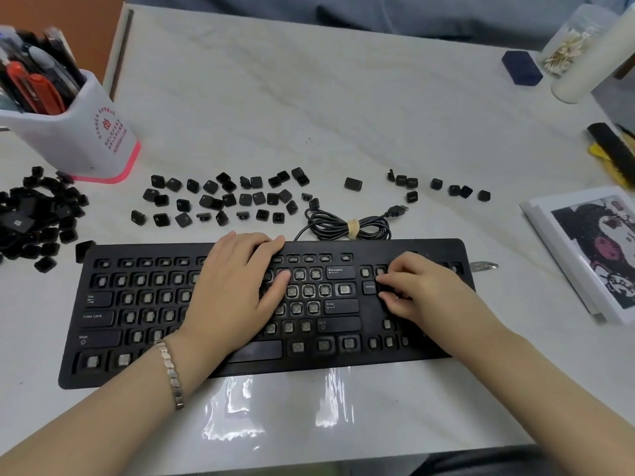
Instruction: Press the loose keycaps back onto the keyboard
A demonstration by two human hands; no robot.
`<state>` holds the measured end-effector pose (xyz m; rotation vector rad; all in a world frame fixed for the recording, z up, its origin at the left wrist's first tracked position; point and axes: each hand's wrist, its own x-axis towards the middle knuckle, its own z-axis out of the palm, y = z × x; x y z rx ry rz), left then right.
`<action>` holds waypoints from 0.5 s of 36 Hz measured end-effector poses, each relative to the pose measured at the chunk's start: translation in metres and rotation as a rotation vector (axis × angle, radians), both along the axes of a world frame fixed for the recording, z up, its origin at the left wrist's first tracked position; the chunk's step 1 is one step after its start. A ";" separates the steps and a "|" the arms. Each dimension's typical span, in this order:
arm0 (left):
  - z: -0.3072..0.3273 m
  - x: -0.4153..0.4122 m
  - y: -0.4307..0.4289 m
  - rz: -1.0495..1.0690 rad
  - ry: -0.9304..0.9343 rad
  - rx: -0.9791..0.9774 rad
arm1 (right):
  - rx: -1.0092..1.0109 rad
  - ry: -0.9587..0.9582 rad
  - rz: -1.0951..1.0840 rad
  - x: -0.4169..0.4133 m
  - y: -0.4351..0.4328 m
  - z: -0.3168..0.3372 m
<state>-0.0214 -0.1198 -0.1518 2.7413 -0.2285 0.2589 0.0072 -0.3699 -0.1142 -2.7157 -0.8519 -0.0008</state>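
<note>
Keycap point(385, 288) pinched by right hand point(424, 292): seat squarely, press straight down; flat, open left hand point(237, 286) steadies keyboard point(378, 247).

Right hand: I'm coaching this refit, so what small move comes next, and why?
Probably press straight down: the right hand pinches what looks like a keycap over the slot beside Delete, while the left hand rests flat on the keyboard, steadying it.
</note>
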 end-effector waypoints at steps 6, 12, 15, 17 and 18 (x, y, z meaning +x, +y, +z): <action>0.000 0.000 0.000 -0.002 -0.003 -0.003 | -0.106 0.000 -0.047 -0.002 0.007 0.000; 0.000 0.000 0.000 0.000 -0.012 -0.006 | -0.161 0.109 -0.062 -0.002 0.010 0.007; 0.000 0.000 0.000 0.000 -0.017 -0.005 | -0.064 0.057 -0.051 -0.006 0.004 0.000; 0.000 0.000 0.000 0.001 -0.022 -0.007 | 0.000 0.074 -0.057 -0.008 -0.002 -0.005; 0.000 0.000 0.000 0.001 -0.025 -0.008 | 0.038 0.080 -0.062 -0.008 -0.004 -0.005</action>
